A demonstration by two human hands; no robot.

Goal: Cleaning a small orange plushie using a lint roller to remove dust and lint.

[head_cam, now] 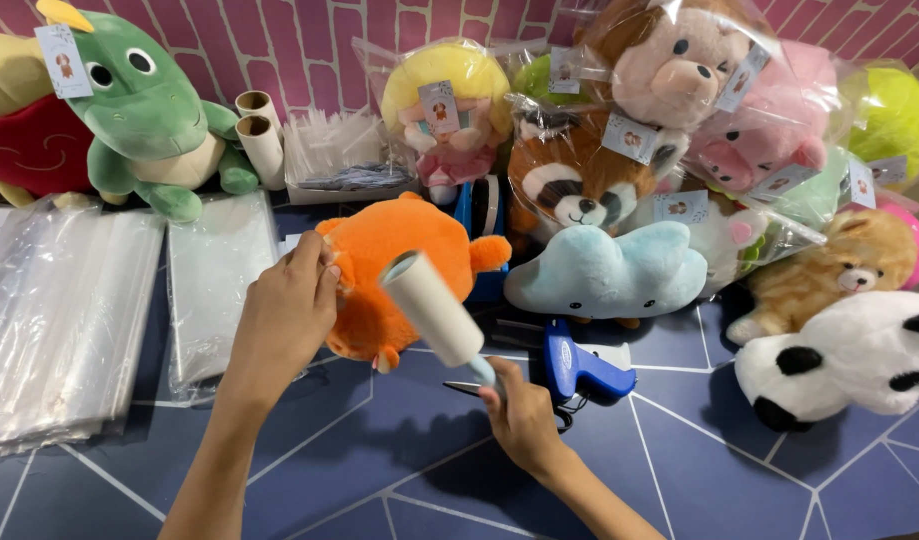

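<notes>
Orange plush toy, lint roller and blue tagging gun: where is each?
orange plush toy (399, 270), head view, on its furry body.
lint roller (434, 310), head view, on its white roll.
blue tagging gun (579, 368), head view, on its blue body.

the round plush toy sits mid-counter, with the lint roller just before it. stacked plastic bags lie to its left, the tagging gun to its right, and bagged plush toys behind along the wall.
</notes>
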